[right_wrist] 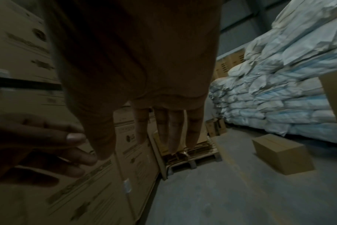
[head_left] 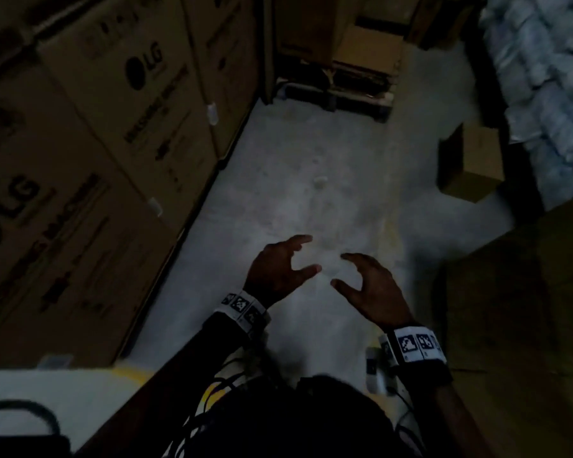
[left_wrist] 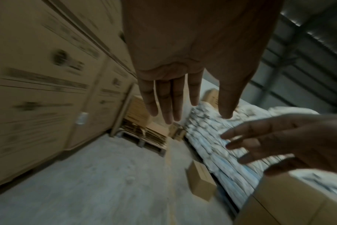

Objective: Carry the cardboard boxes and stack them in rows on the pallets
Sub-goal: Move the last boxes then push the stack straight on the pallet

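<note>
Both hands hang empty over the concrete floor. My left hand and right hand face each other a short way apart, fingers spread and loosely bent. A small plain cardboard box lies alone on the floor ahead to the right; it also shows in the left wrist view as the box and in the right wrist view as the box. A larger cardboard box stands close at my right side. Far ahead, a pallet carries flattened cardboard and boxes.
A tall wall of printed LG cartons lines the left side of the aisle. Stacked white sacks rise on the right. Between them runs the grey concrete floor. Cables hang by my body at the bottom.
</note>
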A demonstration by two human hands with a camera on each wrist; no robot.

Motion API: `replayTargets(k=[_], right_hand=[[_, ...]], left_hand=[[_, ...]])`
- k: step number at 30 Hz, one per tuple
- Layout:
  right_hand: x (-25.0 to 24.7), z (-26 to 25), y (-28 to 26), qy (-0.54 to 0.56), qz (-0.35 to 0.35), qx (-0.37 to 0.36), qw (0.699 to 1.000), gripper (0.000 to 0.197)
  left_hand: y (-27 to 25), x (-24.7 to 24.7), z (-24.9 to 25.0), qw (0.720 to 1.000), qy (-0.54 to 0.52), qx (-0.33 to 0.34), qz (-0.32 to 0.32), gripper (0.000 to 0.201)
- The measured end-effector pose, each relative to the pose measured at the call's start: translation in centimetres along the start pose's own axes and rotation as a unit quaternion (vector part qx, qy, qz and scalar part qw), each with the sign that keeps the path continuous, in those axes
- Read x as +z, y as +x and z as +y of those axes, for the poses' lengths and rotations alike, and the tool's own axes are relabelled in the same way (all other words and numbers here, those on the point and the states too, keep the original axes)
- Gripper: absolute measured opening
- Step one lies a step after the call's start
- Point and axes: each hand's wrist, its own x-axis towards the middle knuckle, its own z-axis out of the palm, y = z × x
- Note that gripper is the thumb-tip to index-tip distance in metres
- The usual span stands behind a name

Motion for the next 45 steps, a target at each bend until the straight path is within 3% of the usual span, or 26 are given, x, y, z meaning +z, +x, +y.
replayTargets(k=[6, 12, 19, 25, 37, 42, 45], right_hand=[[-3.9, 2.0, 10.5, -0.023, 0.057, 0.082, 0.995, 0.061], [-9.5, 8.3, 22.3, -0.026, 0.09, 0.152, 0.984, 0.063], [-18.0, 17.8, 36.6, 0.035, 0.137, 0.207, 0.968, 0.065], [-25.9, 24.1, 45.4, 0.058, 0.165, 0.227, 0.958, 0.064], [-39.8, 42.5, 61.8, 0.065, 0.207, 0.326, 0.92, 0.063], [-47.3, 49.0, 69.7, 0.092, 0.193, 0.397, 0.893, 0.064], [-51.6, 52.3, 74.0, 0.108, 0.232, 0.398, 0.881, 0.063]], left_hand=[[14.6, -1.0, 1.8, 0.996, 0.022, 0.052, -0.071, 0.084], [31.1, 0.5, 3.9, 0.986, 0.059, 0.092, -0.126, 0.088], [52.0, 4.2, 11.7, 0.975, 0.084, 0.131, -0.159, 0.106], [66.3, 8.5, 17.6, 0.972, 0.065, 0.141, -0.177, 0.107], [94.7, 25.4, 28.5, 0.941, 0.04, 0.161, -0.296, 0.119], [106.2, 32.8, 35.0, 0.907, 0.096, 0.161, -0.377, 0.121], [111.3, 37.2, 38.5, 0.887, 0.116, 0.167, -0.414, 0.118]])
